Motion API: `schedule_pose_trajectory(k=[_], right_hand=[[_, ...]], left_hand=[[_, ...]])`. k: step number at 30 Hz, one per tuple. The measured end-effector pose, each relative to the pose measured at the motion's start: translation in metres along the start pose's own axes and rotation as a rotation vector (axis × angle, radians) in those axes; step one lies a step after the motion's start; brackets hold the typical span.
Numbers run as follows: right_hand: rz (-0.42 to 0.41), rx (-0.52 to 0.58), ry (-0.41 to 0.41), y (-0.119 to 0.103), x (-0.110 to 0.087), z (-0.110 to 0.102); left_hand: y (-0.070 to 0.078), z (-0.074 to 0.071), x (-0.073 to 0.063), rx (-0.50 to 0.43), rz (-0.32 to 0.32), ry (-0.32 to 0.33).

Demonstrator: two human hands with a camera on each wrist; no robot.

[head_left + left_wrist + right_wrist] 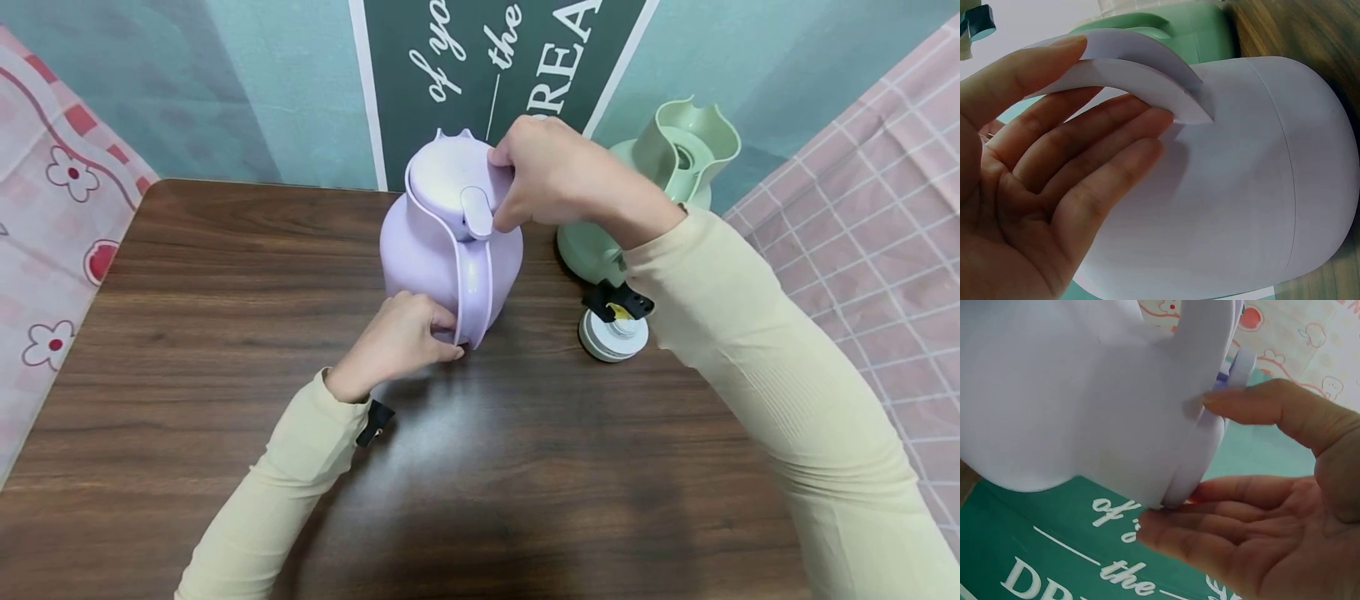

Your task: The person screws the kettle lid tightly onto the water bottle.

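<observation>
Two jugs stand on one dark wood-grain surface [225, 333]: a smooth lilac round-bellied jug [420, 254] between both grips, and a pale green round-bellied jug [587, 252] right of the right grip [551, 171], partly hidden by the cream right sleeve [750, 325]. The left grip [401, 332] curls round the single curved lilac handle [474, 287]; the right grip pinches one round lilac lid [442, 175] at its edge. One white stepped stopper [615, 340] lies nearer the person than the right grip. Beyond both grips is one dark green panel [397, 125], white-lettered.
</observation>
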State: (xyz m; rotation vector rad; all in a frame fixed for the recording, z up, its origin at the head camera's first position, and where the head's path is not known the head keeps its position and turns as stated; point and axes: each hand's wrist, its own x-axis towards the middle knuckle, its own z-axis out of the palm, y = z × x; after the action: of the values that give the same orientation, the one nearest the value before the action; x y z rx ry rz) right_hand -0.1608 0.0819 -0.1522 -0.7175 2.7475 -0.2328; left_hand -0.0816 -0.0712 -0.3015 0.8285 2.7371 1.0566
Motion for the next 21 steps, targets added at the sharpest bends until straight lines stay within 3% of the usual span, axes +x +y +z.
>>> schedule_pose_trajectory(k=[12, 21], right_hand=[[-0.029, -0.07, -0.121, 0.006, 0.008, -0.007], [-0.097, -0.118, -0.102, 0.004, 0.011, -0.008]], left_hand=[[0.0, 0.001, 0.001, 0.003, -0.008, -0.007], [0.0, 0.0, 0.002, 0.009, -0.009, -0.016]])
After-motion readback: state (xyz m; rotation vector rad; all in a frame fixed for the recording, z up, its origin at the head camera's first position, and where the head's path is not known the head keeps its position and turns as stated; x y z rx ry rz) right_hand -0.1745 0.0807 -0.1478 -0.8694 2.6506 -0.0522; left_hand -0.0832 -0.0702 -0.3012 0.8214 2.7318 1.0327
